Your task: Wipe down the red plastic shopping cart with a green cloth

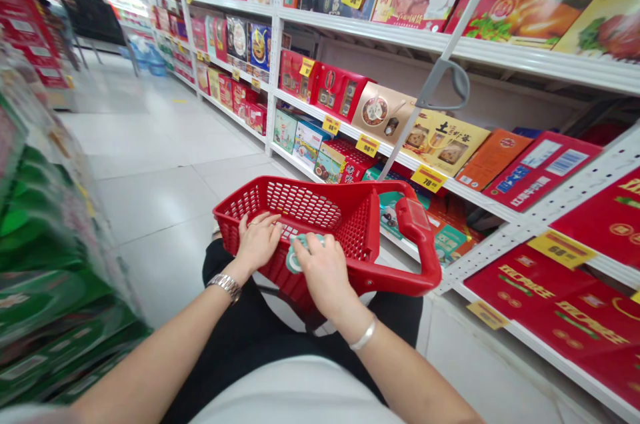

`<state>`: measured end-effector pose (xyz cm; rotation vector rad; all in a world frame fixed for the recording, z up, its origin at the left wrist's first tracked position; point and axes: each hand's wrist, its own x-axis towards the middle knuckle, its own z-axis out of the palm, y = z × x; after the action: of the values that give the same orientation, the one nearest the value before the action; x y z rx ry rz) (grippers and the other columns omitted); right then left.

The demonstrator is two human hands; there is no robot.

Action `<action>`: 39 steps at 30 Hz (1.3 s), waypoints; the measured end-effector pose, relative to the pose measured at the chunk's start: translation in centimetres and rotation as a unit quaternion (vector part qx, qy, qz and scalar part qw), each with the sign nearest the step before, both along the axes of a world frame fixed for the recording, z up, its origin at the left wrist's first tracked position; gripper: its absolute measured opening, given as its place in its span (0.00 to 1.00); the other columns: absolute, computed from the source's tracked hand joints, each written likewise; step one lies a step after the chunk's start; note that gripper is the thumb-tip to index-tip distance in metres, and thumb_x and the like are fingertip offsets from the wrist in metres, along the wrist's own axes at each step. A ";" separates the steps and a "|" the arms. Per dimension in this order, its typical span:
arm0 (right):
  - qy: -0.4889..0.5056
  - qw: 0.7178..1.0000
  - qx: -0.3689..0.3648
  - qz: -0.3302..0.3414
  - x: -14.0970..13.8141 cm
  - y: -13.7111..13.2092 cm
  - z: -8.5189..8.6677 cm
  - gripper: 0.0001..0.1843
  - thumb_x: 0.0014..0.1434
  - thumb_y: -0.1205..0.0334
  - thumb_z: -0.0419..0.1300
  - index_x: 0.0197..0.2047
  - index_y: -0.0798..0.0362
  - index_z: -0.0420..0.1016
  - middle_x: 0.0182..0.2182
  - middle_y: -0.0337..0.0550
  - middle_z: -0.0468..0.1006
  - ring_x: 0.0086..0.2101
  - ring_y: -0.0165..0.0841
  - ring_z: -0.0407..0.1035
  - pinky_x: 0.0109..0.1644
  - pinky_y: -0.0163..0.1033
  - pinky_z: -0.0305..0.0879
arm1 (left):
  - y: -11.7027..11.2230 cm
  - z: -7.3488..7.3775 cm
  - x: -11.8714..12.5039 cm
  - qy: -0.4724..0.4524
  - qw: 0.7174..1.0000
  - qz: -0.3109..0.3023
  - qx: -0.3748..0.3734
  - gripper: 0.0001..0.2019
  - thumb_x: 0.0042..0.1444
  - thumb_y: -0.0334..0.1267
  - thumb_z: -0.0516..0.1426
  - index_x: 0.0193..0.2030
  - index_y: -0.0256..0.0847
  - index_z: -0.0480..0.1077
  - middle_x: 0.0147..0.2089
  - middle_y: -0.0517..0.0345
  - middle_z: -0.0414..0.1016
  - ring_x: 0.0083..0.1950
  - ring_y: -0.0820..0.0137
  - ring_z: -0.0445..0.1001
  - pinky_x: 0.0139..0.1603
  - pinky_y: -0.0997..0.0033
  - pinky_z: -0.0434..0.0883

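A red plastic shopping basket [300, 196] with perforated walls stands between my knees, its long handle extended upward to a grey grip [444, 85]. My left hand [257, 241] lies over the basket's near rim, fingers stretched out toward the inside and holding nothing. A metal watch [226, 286] is on that wrist. Over the same rim, further right, my right hand [323, 267] presses a small teal-and-white piece [294, 257] against the basket, apparently a folded cloth; most of it is hidden under the fingers. The basket's inside shows no goods.
White shelves [415, 37] of boxed foods with yellow price tags run along the right. Green packages [60, 317] are stacked close on the left, blurred. Pale floor tiles [155, 191] lead down the aisle. A person [83, 4] and water bottles [150, 59] are farther back.
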<state>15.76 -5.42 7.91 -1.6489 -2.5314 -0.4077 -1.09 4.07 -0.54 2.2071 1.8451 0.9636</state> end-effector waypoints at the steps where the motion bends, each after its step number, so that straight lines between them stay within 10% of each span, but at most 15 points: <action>1: -0.004 1.000 -0.001 -0.011 1.0 -0.8 0.5 0.21 0.70 0.67 0.50 0.62 0.45 0.71 0.52 0.51 0.76 0.42 0.42 0.66 0.43 0.48 0.69 | 0.0 0.1 0.0 0.002 1.000 -0.003 -0.005 0.22 0.67 0.44 0.44 0.42 0.49 0.82 0.58 0.55 0.80 0.65 0.55 0.70 0.73 0.37 0.46; 9: 0.057 0.995 0.082 -0.028 11.7 -6.4 4.3 0.33 0.56 0.82 0.51 0.58 0.44 0.76 0.53 0.46 0.78 0.45 0.42 0.69 0.47 0.47 0.68 | 0.4 0.4 -0.6 0.001 0.999 -0.025 -0.030 0.23 0.65 0.45 0.44 0.46 0.50 0.81 0.59 0.54 0.79 0.66 0.54 0.69 0.72 0.35 0.46; 16: 0.140 0.986 0.078 0.035 18.0 -7.2 6.2 0.26 0.59 0.75 0.53 0.55 0.43 0.77 0.52 0.46 0.79 0.50 0.40 0.72 0.52 0.48 0.70 | 1.6 0.7 -0.9 0.014 0.998 -0.036 -0.052 0.24 0.66 0.46 0.43 0.43 0.51 0.81 0.60 0.55 0.79 0.66 0.55 0.69 0.72 0.35 0.45; 26: 0.268 0.958 0.085 0.057 14.4 -4.5 4.3 0.28 0.55 0.79 0.52 0.54 0.47 0.78 0.50 0.48 0.78 0.50 0.40 0.70 0.55 0.49 0.68 | 3.9 2.3 0.9 0.006 0.998 0.049 -0.031 0.19 0.64 0.45 0.48 0.47 0.47 0.80 0.66 0.47 0.72 0.73 0.44 0.58 0.70 0.24 0.40; 33: 0.274 0.951 0.088 0.113 9.8 -3.9 3.9 0.31 0.58 0.80 0.51 0.59 0.46 0.75 0.54 0.48 0.76 0.53 0.40 0.68 0.57 0.48 0.68 | -0.6 8.2 9.4 -0.220 0.945 -0.226 -0.084 0.26 0.66 0.54 0.45 0.57 0.46 0.75 0.61 0.55 0.77 0.64 0.60 0.72 0.72 0.53 0.58; 39: 0.296 0.930 0.200 0.085 12.1 -1.6 5.1 0.29 0.59 0.76 0.52 0.58 0.45 0.76 0.54 0.48 0.76 0.54 0.40 0.68 0.59 0.50 0.66 | -1.4 10.9 10.6 -0.156 0.945 -0.211 -0.195 0.26 0.64 0.61 0.45 0.51 0.54 0.79 0.58 0.62 0.80 0.64 0.58 0.73 0.75 0.53 0.49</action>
<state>27.85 -6.99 13.04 -1.1657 -1.9576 -0.3198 9.55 2.63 10.40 1.9516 1.2251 0.7330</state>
